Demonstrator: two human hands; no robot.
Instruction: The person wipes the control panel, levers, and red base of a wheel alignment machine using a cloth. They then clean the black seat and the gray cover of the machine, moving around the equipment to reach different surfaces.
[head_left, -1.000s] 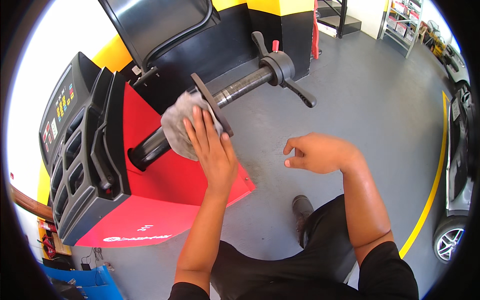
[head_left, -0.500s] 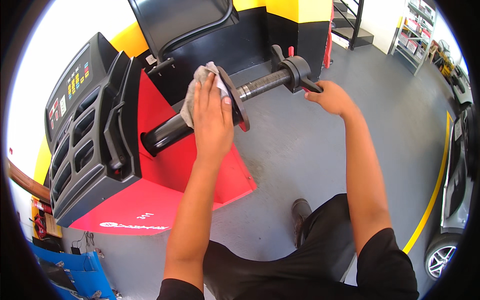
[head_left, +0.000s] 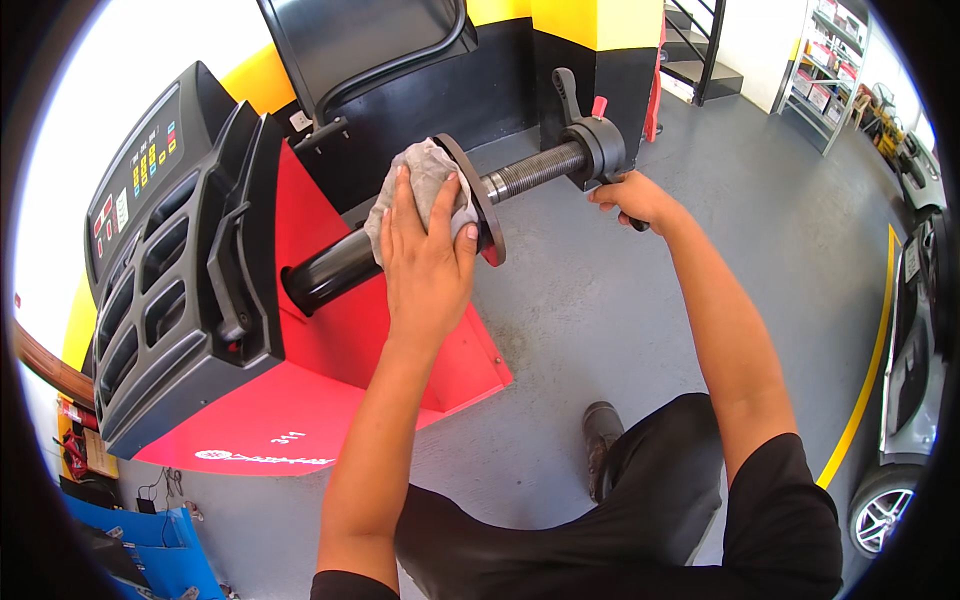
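A grey cloth lies bunched against the back of the round flange on the wheel balancer's shaft. My left hand holds it there, fingers bent over the fabric and thumb near the flange's edge. To the right, the threaded shaft runs into a dark wing nut with a red tab. One of its handles points up; the other, lower one is gripped by my right hand, with its dark end showing below my fingers.
The balancer's red body and grey tray-topped console stand at left. A black wheel guard is raised behind the shaft. Stairs and a shelf rack are farther back; a car stands right, beyond a yellow floor line.
The wing nut has turned, its upper handle now standing taller. My right hand has moved down and slightly left with the lower handle. My left hand has shifted slightly lower, its fingers more spread.
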